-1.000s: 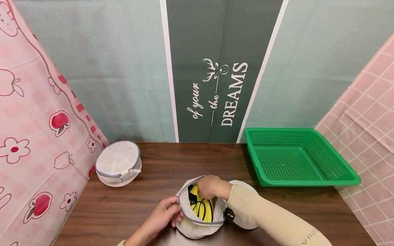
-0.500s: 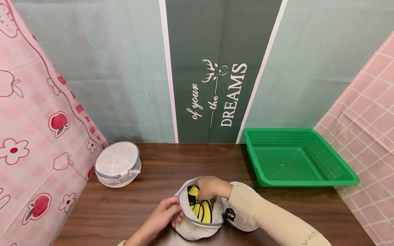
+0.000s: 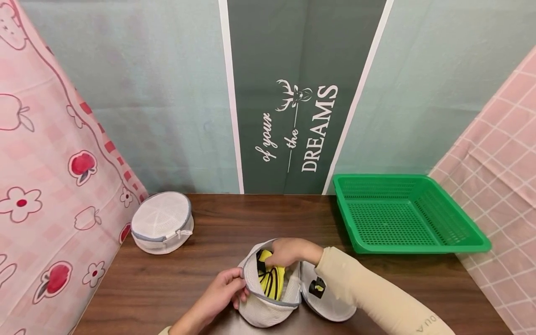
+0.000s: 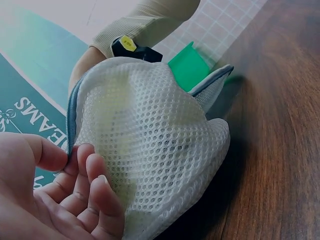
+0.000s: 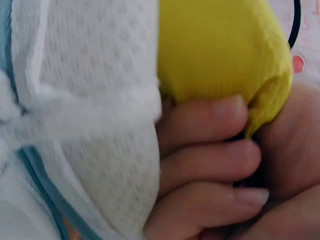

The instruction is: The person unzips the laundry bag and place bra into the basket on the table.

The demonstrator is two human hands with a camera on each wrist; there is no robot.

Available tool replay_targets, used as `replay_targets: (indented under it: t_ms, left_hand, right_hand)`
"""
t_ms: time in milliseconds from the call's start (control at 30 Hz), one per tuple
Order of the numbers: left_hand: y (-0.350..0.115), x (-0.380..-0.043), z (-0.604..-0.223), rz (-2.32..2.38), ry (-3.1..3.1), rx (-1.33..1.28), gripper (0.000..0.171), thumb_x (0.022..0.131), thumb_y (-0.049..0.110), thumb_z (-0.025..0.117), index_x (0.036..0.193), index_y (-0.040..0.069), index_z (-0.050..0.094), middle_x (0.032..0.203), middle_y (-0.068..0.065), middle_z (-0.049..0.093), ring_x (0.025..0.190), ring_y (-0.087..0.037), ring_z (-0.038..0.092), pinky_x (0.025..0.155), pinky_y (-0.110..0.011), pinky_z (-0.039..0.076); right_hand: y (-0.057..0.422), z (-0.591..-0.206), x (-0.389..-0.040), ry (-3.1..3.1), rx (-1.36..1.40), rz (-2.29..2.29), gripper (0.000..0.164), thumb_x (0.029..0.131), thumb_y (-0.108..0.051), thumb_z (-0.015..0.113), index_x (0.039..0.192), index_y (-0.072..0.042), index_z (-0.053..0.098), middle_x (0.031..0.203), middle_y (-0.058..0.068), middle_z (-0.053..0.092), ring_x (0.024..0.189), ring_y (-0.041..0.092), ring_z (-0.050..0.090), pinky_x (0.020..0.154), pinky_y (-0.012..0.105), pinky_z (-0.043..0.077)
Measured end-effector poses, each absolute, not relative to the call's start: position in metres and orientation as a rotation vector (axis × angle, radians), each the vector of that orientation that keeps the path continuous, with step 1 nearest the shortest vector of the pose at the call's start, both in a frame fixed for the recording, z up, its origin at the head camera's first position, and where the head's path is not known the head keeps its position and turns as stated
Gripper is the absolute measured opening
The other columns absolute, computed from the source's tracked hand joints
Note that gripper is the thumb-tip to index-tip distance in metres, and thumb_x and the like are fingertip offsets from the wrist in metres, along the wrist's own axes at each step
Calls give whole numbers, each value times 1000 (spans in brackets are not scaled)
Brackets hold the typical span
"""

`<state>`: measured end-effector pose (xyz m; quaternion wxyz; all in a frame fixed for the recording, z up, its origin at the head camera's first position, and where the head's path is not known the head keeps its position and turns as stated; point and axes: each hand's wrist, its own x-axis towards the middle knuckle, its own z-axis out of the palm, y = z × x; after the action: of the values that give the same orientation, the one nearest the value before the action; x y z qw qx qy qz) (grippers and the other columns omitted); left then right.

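A round white mesh laundry bag [image 3: 265, 314] with grey zip edging stands unzipped at the front middle of the table, its lid [image 3: 335, 307] folded out to the right. Inside lies a yellow cloth garment [image 3: 274, 283] with black trim and cords. My left hand [image 3: 224, 291] pinches the bag's rim on the left side; the left wrist view shows thumb and fingertips at the zip edge. My right hand [image 3: 291, 251] reaches into the opening from the right. In the right wrist view its fingers curl against the yellow fabric [image 5: 220, 50] and grip it, partly hidden by the mesh wall.
A second round mesh laundry bag [image 3: 161, 221], zipped up, sits at the back left of the brown wooden table [image 3: 251, 216]. The green perforated basket [image 3: 412, 249] stands at the back right. Patterned cloths [image 3: 54, 186] hang on the sides and back.
My right hand has shifted slightly to the right and up in the bag, and the yellow garment has bunched narrower. The lid shows more. My left hand keeps its hold on the rim.
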<state>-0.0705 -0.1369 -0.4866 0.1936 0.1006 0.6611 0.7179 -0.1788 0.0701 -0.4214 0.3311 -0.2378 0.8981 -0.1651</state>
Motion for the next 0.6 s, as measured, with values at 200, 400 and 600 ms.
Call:
replay_targets:
  t_ms: [200,400,600]
  left_hand:
    - [-136,-70,-485,2004,1852,269,22,95,2,49,97,-20,49,80,-3,59,65,-7,57,54,-17,47]
    - [-136,-70,-484,2002,1856,264,22,95,2,49,97,-21,50,79,-3,59,65,-7,57,54,-17,47]
    - [-136,-69,-485,1999,1855,258,23,95,2,49,98,-21,50,79,-3,59,65,-7,57,53,-17,47]
  right_hand:
    - [82,-419,-189,2173,-447,-616,31,86,-23,61,57,-18,52,49,-6,44,42,5,36,39,18,27]
    - [94,-420,-197,2081,-404,-676,27,83,-22,59,57,-17,52,48,-5,40,42,5,30,40,18,20]
    - [99,-418,-198,2086,-432,-640,28,84,-22,61,57,-16,53,49,-4,41,42,5,30,40,18,20]
